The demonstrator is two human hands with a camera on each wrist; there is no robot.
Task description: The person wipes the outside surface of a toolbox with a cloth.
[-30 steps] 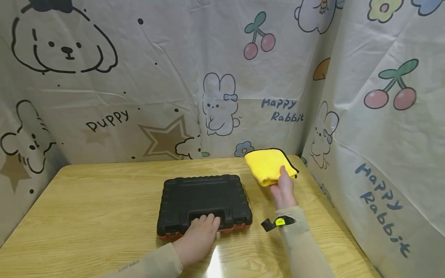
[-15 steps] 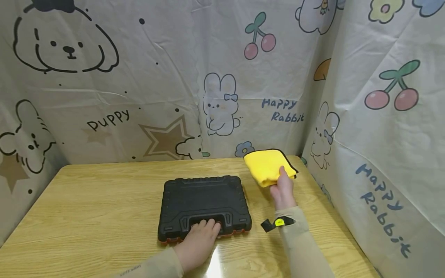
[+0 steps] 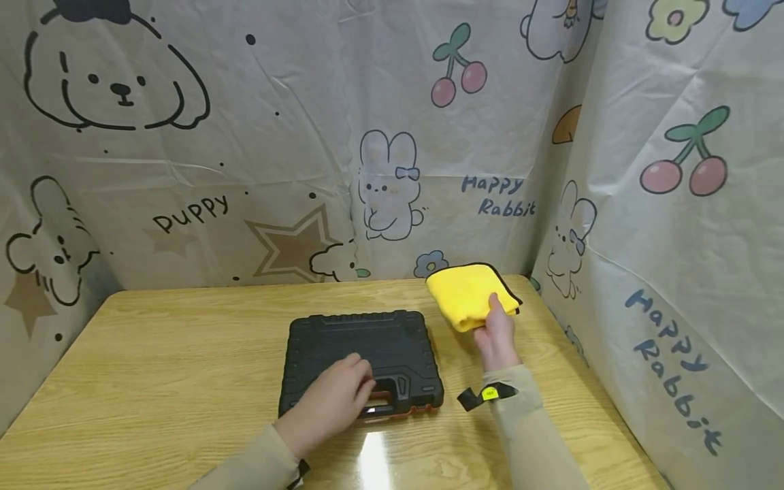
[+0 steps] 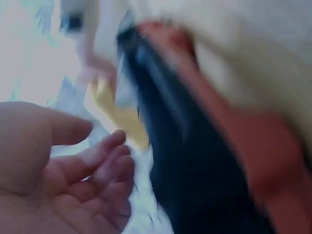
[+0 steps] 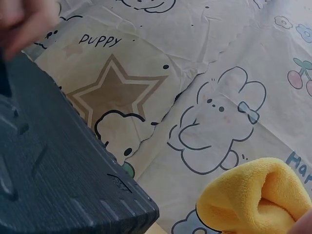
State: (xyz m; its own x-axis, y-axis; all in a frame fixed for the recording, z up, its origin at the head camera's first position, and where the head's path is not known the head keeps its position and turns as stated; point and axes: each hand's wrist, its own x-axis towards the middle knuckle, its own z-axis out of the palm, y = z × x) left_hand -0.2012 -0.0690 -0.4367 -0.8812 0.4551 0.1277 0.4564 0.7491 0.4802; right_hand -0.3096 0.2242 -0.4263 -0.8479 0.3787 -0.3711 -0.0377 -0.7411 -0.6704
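Observation:
A black hard carrying case [image 3: 367, 340] with a red-orange underside lies on the wooden table, its handle toward me. My left hand [image 3: 337, 398] is over the handle side of the case, off the grip, with loosely bent fingers and nothing in them. In the left wrist view that hand [image 4: 73, 170] shows beside the blurred black-and-red case [image 4: 195, 146], a gap between them. To the right of the case, my right hand [image 3: 499, 333] pinches a folded yellow cloth [image 3: 468, 292] with dark edging, thumb on top. Fluffy folds of the cloth [image 5: 253, 195] fill the right wrist view's lower right.
The wooden table [image 3: 165, 367] extends to both sides of the case. Behind it hangs a printed curtain [image 3: 288, 136], and another curtain side [image 3: 667, 258] closes off the right edge. A black strap with a yellow tag [image 3: 490, 393] is on my right wrist.
The case shifted slightly toward me with my left hand at its handle. That hand has since let go and lifted up and leftward. My right hand with the cloth has barely moved.

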